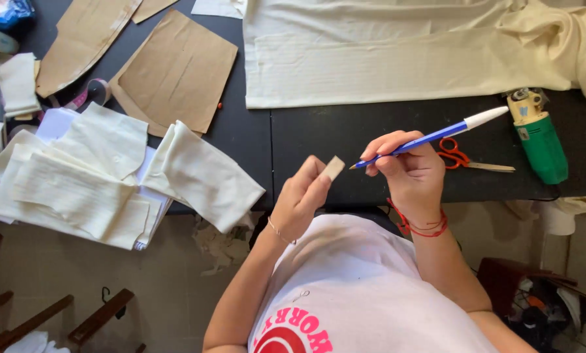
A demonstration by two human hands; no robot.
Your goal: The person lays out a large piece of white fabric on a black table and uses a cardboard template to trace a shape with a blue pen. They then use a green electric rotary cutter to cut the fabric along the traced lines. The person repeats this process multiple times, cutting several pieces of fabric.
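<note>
My left hand [303, 196] pinches a small pale slip, like a scrap of paper or tape [333, 167], between thumb and fingers, raised over the black table's front edge. Just to its right, my right hand [407, 168] grips a blue pen with a white cap [437, 136]; the pen tip points left at the slip, nearly touching it. A red string bracelet circles my right wrist.
Cream fabric [397, 55] lies spread across the black table [345, 131] at the back. Cut cream pieces [110, 176] are stacked left, beside brown paper patterns [175, 72]. Red-handled scissors [463, 159] and a green electric cutter [541, 140] lie at right.
</note>
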